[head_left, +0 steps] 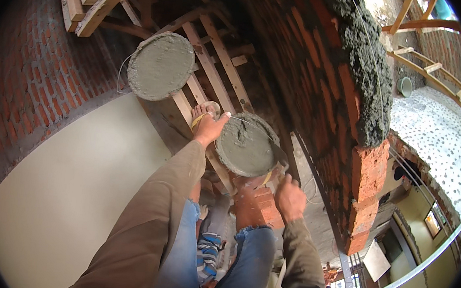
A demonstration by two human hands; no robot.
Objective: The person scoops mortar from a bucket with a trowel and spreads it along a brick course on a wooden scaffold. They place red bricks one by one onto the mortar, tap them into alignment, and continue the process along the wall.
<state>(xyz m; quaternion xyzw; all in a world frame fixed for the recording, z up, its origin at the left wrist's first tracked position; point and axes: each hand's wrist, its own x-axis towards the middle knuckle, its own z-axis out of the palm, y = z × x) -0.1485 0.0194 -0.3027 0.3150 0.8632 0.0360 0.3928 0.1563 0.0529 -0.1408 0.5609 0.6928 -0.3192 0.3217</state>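
Between my feet stands a round bucket of wet grey mortar [244, 148]. My left hand [209, 128] is closed at its left rim, where the thin wire handle [249, 124] meets the fingers. On the other side my right hand [290, 198] is wrapped round the handle of a trowel, mostly hidden by the fist. The grey trowel blade [281, 157] reaches over the bucket's right rim, at the mortar. Farther off to the left sits a second bucket [161, 66], filled nearly level with mortar, its wire handle hanging at the side.
Wooden slats [210, 66] support the buckets and my sandalled foot. A brick wall topped with fresh mortar [357, 62] rises at right, a string along it. Red bricks [269, 205] lie beside my leg. Below, between my legs, is another person in a striped garment [208, 254]. Lower rooms open at right.
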